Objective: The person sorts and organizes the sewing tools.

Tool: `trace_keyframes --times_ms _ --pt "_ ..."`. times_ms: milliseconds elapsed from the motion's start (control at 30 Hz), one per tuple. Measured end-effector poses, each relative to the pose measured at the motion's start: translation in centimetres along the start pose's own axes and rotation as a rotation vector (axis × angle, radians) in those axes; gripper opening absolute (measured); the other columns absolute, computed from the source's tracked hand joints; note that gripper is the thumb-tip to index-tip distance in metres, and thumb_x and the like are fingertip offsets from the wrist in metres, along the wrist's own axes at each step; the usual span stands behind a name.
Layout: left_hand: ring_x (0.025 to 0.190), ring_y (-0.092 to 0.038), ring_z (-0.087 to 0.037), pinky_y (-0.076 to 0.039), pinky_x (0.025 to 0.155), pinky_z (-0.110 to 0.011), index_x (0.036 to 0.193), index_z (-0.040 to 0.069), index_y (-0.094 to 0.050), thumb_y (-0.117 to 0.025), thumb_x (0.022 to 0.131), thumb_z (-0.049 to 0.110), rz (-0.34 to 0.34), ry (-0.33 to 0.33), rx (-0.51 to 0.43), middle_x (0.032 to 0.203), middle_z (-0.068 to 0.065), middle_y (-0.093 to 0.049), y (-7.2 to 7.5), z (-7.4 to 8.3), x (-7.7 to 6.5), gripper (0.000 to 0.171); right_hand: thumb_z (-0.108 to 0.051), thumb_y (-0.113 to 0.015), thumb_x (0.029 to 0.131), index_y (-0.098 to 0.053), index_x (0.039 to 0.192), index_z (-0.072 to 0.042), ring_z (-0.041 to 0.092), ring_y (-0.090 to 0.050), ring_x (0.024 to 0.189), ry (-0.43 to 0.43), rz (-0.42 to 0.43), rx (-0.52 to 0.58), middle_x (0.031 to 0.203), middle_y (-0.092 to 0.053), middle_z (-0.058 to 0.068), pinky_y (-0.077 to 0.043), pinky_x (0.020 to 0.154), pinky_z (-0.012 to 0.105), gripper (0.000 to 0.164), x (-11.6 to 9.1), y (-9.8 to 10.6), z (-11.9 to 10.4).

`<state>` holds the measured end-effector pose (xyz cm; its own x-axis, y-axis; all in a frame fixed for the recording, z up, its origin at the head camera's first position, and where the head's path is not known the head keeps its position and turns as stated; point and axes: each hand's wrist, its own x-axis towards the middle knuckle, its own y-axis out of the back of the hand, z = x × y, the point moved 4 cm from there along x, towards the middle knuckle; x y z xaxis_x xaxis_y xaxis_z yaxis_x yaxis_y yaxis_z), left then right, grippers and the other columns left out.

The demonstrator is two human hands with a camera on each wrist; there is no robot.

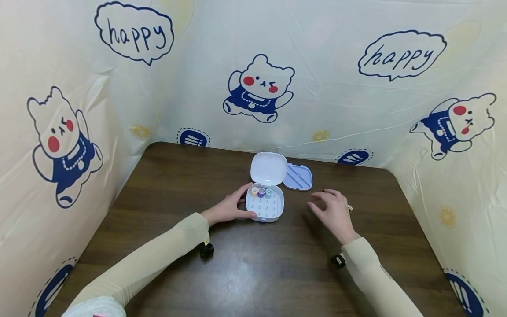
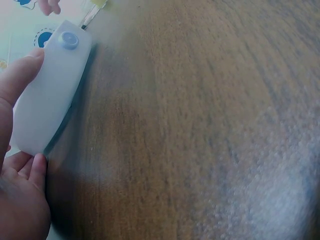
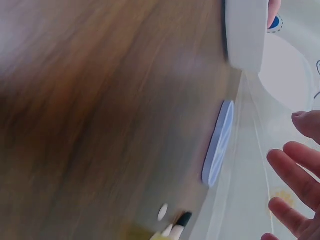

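Observation:
A white case [image 1: 264,211] sits on the table with its lid [image 1: 269,168] raised. Its inside has rows of small pegs, and three small round pieces stand along the back row: peach [image 1: 254,192], purple [image 1: 261,193] and mint [image 1: 269,193]. My left hand [image 1: 230,208] grips the case at its left side; in the left wrist view the thumb lies along the front wall [image 2: 55,95] and fingers reach the side. My right hand [image 1: 332,212] is in the air right of the case, fingers spread and holding nothing.
A light-blue tray [image 1: 298,177] with a slim stick in it lies behind and right of the case. Past my right hand are a black-tipped pale stick [image 3: 181,223] and a small white oval [image 3: 162,212], partly hidden in the head view. Patterned cloth walls [image 1: 336,110] surround the table.

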<state>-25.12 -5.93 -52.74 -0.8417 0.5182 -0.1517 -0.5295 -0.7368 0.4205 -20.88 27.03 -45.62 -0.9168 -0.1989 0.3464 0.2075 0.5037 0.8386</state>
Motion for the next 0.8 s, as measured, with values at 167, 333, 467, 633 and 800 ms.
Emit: trace_keyframes --times_ms 167,333,467,633,800 --pt "0.149 -0.040 -0.032 -0.033 0.123 -0.050 0.167 0.027 -0.018 -0.085 0.089 0.036 0.000 0.001 -0.005 0.170 -0.008 -0.027 0.0 0.1 0.0 0.104 -0.017 -0.084 0.089 -0.077 0.111 -0.003 0.042 -0.056 0.121 0.001 0.035 -0.031 0.105 -0.078 0.013 -0.036 0.105 0.064 0.027 -0.9 0.8 1.2" --pt "0.149 -0.039 -0.032 -0.032 0.123 -0.050 0.167 0.026 -0.018 -0.085 0.089 0.035 0.000 -0.002 -0.004 0.169 -0.008 -0.027 0.0 0.2 -0.1 0.104 -0.016 -0.083 0.090 -0.077 0.110 -0.004 0.042 -0.055 0.121 -0.034 0.027 -0.055 0.105 -0.078 0.014 -0.036 0.104 0.065 0.025 -1.8 1.4 2.3" --pt "0.149 -0.040 -0.031 -0.033 0.123 -0.048 0.167 0.027 -0.017 -0.085 0.089 0.035 -0.004 -0.002 -0.003 0.169 -0.007 -0.027 0.0 0.3 -0.2 0.104 -0.015 -0.083 0.090 -0.077 0.110 -0.004 0.043 -0.055 0.120 -0.047 0.030 -0.063 0.103 -0.078 0.014 -0.036 0.103 0.067 0.024 -2.4 1.9 2.9" --pt "0.148 -0.041 -0.032 -0.034 0.122 -0.048 0.168 0.022 -0.016 -0.085 0.089 0.035 -0.007 -0.015 -0.001 0.170 -0.011 -0.026 0.0 0.6 -0.4 0.105 -0.012 -0.085 0.087 -0.078 0.110 -0.003 0.044 -0.057 0.116 -0.038 0.060 -0.065 0.102 -0.078 0.015 -0.036 0.100 0.067 0.025 -3.0 2.4 3.5" --pt "0.148 -0.042 -0.033 -0.034 0.122 -0.048 0.168 0.021 -0.016 -0.085 0.090 0.034 -0.004 -0.021 0.010 0.170 -0.013 -0.025 0.1 0.7 -0.5 0.105 -0.010 -0.086 0.085 -0.078 0.108 -0.003 0.043 -0.057 0.112 -0.035 0.099 -0.081 0.101 -0.078 0.015 -0.037 0.095 0.067 0.025 -3.4 2.7 4.3"
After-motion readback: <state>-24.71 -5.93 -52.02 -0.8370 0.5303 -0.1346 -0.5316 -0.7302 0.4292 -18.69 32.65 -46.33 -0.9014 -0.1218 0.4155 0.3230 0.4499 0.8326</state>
